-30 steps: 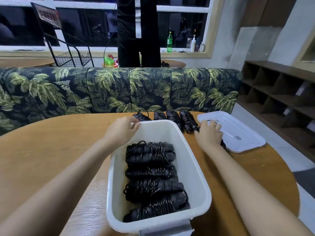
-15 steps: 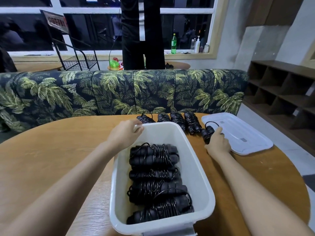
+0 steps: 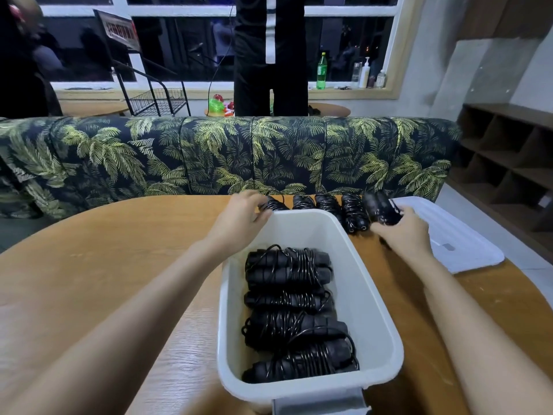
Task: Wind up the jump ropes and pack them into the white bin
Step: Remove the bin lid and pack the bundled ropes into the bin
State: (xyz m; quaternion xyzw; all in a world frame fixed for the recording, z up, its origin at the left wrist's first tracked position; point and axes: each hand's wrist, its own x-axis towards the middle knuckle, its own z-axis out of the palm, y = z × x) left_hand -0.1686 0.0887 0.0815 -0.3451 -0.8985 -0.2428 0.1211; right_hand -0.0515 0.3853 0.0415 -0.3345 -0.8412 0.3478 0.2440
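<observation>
The right hand [image 3: 407,235] grips a wound jump rope [image 3: 382,210] over the worktop [image 3: 119,253], beside the lid [image 3: 460,244]. The left hand [image 3: 244,218] curls its fingers at the far corner of the white bin [image 3: 371,298]; I cannot tell what they hold. More ropes [image 3: 288,313] lie inside the bin.

The right hand [image 3: 404,232] closed on a wound jump rope [image 3: 381,209] that had lain on the bench beside the white lid [image 3: 457,235] and lifted it clear. The left hand [image 3: 242,217] left the far corner of the white bin [image 3: 299,214] and reached past the rim to the leftmost rope bundle [image 3: 273,204] behind it.
</observation>
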